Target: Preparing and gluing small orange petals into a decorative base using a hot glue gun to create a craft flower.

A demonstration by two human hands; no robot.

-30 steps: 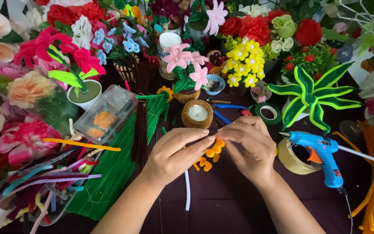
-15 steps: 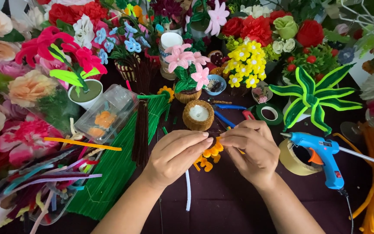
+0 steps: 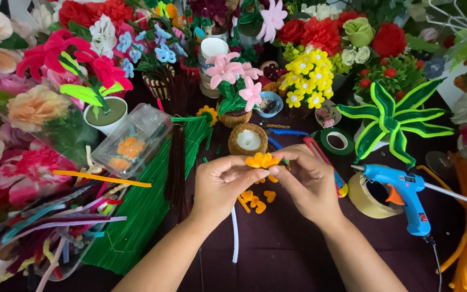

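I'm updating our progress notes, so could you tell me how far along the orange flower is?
Done: several petals joined into an orange flower. In hand: left hand and right hand pinch it together. Left: loose petals and a white stem lie unused on the table.

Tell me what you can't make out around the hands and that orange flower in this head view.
- Orange pipe-cleaner flower: its underside and any stem are hidden by the fingertips of the left hand and right hand.
- White pipe cleaner: upper end hidden under the left hand.
- Blue glue gun: cord cut off by the bottom edge.
- Clear plastic box: orange contents blurred through the lid.
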